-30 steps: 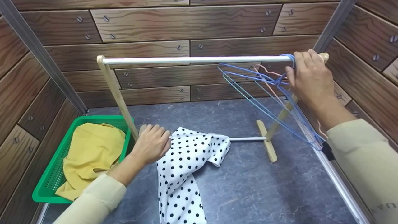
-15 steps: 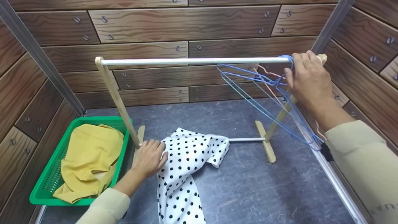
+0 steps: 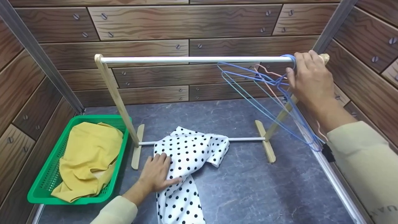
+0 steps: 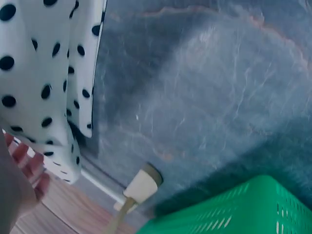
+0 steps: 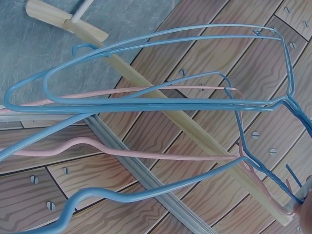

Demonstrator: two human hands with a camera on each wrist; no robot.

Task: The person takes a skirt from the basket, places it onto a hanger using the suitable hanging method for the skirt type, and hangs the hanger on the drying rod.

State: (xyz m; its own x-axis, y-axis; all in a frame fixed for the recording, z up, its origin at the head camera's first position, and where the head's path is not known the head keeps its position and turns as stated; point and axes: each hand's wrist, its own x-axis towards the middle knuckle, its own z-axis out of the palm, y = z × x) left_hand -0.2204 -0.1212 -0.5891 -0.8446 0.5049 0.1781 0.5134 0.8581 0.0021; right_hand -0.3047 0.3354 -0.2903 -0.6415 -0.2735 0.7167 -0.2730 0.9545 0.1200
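Observation:
My left hand (image 3: 158,174) touches a white garment with black dots (image 3: 192,146), its fingers straight and thumb spread out. The garment drapes over the lower bar (image 3: 247,139) of a wooden-ended clothes rack and trails toward me. In the left wrist view, the fingertips (image 4: 34,165) show at the left edge beside the dotted cloth (image 4: 34,83). At the right end of the rack's white top rail (image 3: 186,60), my right hand (image 3: 314,76) grips the rail beside the hanger hooks. Blue hangers (image 5: 161,108) and a pink hanger (image 5: 80,141) hang there, bunched at a slant.
A green basket (image 3: 32,197) holding a folded yellow garment (image 3: 90,155) stands left of the rack. The rack's feet (image 3: 266,143) rest on a dark marbled surface (image 3: 242,193). Wood-patterned walls (image 3: 186,21) with metal corner posts (image 3: 40,56) enclose the back and sides.
My left hand has moved from the garment's upper left, by the lower bar, down toward me onto the dotted cloth, with its fingers straightened. The right hand keeps its place on the top rail.

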